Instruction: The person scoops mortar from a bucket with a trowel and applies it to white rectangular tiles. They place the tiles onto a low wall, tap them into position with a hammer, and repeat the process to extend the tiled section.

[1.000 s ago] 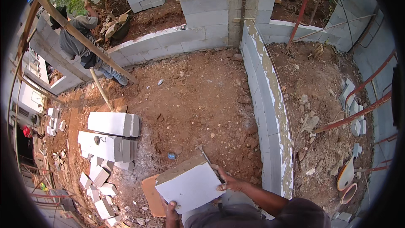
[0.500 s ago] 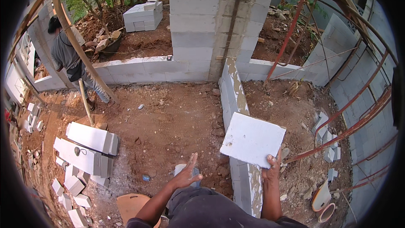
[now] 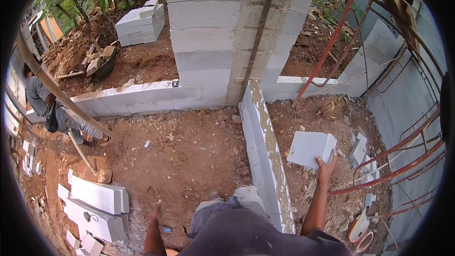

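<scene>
My right hand (image 3: 326, 165) grips a white lightweight concrete block (image 3: 305, 147) by its near right corner. The block is tilted, held in the air to the right of a low block wall (image 3: 253, 135). Grey-brown mortar and white patches cover the top of that wall. My left hand (image 3: 154, 211) hangs to the left of my body, over the dirt, seen nearly edge-on. Its fingers look stretched out, with nothing in them.
A stack of white blocks (image 3: 97, 196) lies on the left, a wooden-handled tool (image 3: 81, 151) behind it. Red metal scaffold frames (image 3: 327, 47) rise at the right. A co-worker (image 3: 41, 97) stands far left by a slanted pole (image 3: 61, 92). A tall block wall (image 3: 204, 33) stands ahead.
The block in my right hand has moved right, from above the low wall to beyond it, and turned. My left hand has moved left and down. The view has shifted, and the co-worker appears farther left.
</scene>
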A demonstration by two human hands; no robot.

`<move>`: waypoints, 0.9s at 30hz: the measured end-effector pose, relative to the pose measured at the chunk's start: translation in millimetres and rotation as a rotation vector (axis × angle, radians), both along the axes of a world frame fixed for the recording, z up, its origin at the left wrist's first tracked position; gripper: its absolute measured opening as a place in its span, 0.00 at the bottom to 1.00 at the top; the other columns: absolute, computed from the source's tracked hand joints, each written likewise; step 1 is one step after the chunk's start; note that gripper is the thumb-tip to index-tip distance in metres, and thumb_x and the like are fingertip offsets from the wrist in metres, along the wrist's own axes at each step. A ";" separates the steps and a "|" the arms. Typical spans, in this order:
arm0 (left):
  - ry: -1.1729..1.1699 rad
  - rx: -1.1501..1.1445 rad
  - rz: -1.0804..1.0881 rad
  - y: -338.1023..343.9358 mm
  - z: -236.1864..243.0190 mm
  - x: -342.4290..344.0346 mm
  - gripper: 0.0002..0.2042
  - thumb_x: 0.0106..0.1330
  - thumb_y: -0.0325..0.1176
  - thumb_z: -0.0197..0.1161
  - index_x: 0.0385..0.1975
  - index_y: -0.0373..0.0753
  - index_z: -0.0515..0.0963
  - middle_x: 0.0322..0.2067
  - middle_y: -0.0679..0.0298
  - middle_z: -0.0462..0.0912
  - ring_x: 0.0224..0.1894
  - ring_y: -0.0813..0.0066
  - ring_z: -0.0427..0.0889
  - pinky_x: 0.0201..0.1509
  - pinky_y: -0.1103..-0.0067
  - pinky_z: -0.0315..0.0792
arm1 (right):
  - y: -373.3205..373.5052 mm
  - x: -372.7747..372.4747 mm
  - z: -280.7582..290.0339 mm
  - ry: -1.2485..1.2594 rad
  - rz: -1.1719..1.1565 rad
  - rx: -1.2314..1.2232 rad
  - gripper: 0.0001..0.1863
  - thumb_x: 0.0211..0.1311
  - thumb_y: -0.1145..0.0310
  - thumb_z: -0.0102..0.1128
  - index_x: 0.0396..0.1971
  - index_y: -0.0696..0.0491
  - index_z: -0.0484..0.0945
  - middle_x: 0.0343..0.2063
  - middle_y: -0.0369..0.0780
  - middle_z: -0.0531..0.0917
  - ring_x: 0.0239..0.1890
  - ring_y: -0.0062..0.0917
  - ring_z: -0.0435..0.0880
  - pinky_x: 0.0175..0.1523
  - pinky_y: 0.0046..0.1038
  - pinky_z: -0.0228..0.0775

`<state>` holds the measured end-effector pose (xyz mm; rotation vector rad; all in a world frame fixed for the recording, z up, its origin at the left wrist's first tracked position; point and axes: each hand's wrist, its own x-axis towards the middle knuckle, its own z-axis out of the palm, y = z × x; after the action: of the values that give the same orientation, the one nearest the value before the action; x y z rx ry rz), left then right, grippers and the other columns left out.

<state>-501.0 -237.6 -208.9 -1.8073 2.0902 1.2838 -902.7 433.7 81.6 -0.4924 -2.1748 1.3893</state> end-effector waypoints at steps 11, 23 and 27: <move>0.518 0.364 0.069 -17.4 56.6 -248.2 0.30 0.71 0.52 0.60 0.67 0.44 0.65 0.53 0.62 0.79 0.50 0.68 0.79 0.50 0.71 0.74 | -67.6 -272.2 -53.7 -0.240 0.058 0.307 0.49 0.35 0.63 0.79 0.64 0.57 0.70 0.54 0.56 0.76 0.56 0.50 0.77 0.62 0.45 0.69; 0.125 0.313 0.401 69.1 64.6 -341.7 0.25 0.69 0.41 0.64 0.62 0.41 0.68 0.46 0.63 0.82 0.42 0.67 0.84 0.36 0.72 0.75 | -195.3 -598.3 -141.8 -0.515 0.307 0.360 0.54 0.36 0.52 0.80 0.70 0.33 0.63 0.59 0.55 0.68 0.62 0.52 0.70 0.64 0.51 0.66; 0.134 0.296 0.262 96.4 105.0 -375.1 0.24 0.70 0.44 0.64 0.60 0.38 0.72 0.46 0.61 0.82 0.45 0.68 0.83 0.43 0.73 0.74 | -233.2 -658.1 -158.0 -0.474 0.292 0.510 0.52 0.40 0.54 0.79 0.70 0.39 0.63 0.59 0.58 0.67 0.62 0.55 0.67 0.65 0.52 0.63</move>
<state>-876.1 -141.1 -103.9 -1.9507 1.6452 1.7173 -1560.8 200.5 -76.4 -0.3386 -2.9606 0.8368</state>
